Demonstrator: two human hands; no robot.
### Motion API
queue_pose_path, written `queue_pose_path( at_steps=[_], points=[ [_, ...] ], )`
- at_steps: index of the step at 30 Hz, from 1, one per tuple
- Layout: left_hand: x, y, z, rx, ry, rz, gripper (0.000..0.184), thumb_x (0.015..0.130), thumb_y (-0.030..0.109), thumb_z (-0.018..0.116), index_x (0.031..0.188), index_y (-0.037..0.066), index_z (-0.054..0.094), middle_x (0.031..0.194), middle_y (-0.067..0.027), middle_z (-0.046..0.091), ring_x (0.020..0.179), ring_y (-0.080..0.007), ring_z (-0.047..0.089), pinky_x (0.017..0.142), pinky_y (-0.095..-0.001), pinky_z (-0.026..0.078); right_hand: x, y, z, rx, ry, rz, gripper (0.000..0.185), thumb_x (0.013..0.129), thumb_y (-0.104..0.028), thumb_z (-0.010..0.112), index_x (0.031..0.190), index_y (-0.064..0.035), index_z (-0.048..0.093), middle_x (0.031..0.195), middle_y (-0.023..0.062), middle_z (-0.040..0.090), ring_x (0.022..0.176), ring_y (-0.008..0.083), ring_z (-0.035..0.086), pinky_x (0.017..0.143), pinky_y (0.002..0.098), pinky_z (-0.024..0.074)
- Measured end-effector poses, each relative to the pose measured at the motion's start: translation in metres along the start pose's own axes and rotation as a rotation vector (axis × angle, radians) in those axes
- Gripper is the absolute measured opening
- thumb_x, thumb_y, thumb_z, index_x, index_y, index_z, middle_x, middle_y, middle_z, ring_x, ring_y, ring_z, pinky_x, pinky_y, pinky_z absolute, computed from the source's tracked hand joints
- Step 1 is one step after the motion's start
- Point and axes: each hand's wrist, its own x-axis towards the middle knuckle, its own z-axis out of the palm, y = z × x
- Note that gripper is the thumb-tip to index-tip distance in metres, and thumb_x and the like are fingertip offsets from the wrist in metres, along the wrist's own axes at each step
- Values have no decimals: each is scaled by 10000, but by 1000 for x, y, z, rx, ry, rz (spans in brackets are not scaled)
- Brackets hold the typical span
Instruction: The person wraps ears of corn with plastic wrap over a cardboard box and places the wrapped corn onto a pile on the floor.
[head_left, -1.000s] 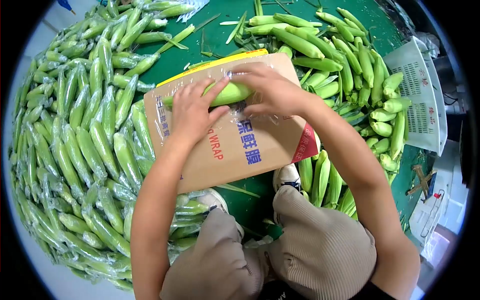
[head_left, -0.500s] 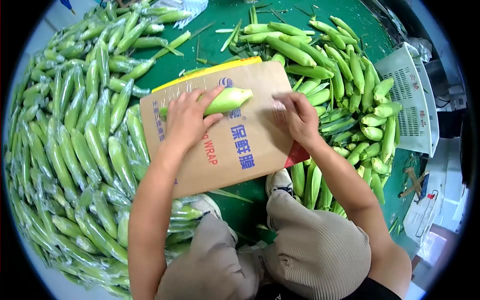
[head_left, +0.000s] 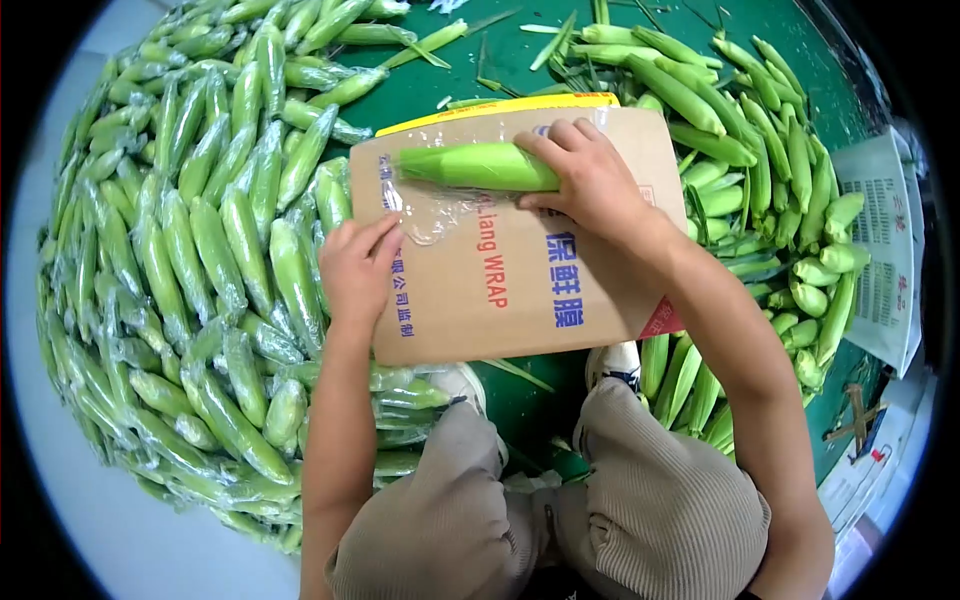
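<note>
A green corn cob (head_left: 470, 167) lies across the upper part of a printed cardboard box (head_left: 450, 320), with clear plastic film (head_left: 430, 215) around and below it. My right hand (head_left: 585, 180) grips the cob's right end, thumb below and fingers above. At the box's left edge, my left hand (head_left: 362, 262) has thumb and forefinger pinched together by the loose edge of the film. Whether film is between those fingertips is too fine to make out.
Film-wrapped cobs (head_left: 240, 230) form a big pile on the left. Unwrapped cobs (head_left: 760, 150) are heaped at the right, against a white plastic basket (head_left: 880, 250). Leaf scraps lie on the green surface (head_left: 500, 60). A yellow strip (head_left: 500, 108) borders the box's far edge.
My left hand has let go of the cob and moved to the box's left edge. My right hand has come onto the cob's right end. Film now shows around the cob. The view has shifted.
</note>
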Motion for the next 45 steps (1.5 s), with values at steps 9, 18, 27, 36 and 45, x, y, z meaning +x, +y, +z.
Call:
queue_pose_path(
  at_steps=[9,18,27,36,45],
  points=[
    [7,22,-7,-17,79,257,186,940,163,719,1099,67,713,900,-108,704,838,-323,675,767,-446,520,-2,-14,-11,-27,-63,96,639,734,-274,900,1296,-147,622,1054,133,598,1026,366,575,921,471,498],
    [-27,-20,20,-333,276,-47,186,994,120,661,1172,70,670,884,-108,670,816,-275,653,747,-396,548,-12,-14,-19,-43,-228,81,697,729,-282,913,1349,-161,618,1118,153,593,1083,385,567,969,476,494],
    [15,-2,1,-22,-2,415,244,943,185,707,1177,115,710,898,-73,654,933,-300,646,849,-434,497,-12,-15,-19,34,-212,186,719,727,-298,924,1359,-130,623,1119,166,591,1114,391,577,989,472,492],
    [-66,6,17,-721,529,-112,101,1062,116,593,1088,31,640,1141,-190,731,1021,-271,734,890,-408,572,-38,-27,-19,109,-379,-62,704,738,-304,908,1344,-126,596,1061,166,565,1013,390,578,887,467,508],
    [-11,83,13,155,-74,342,495,997,374,641,1385,66,636,1275,-128,685,1222,-316,610,1125,-524,414,-29,-54,3,121,38,38,411,928,-285,737,1249,-47,644,1108,183,588,1029,389,598,926,465,499]
  ],
)
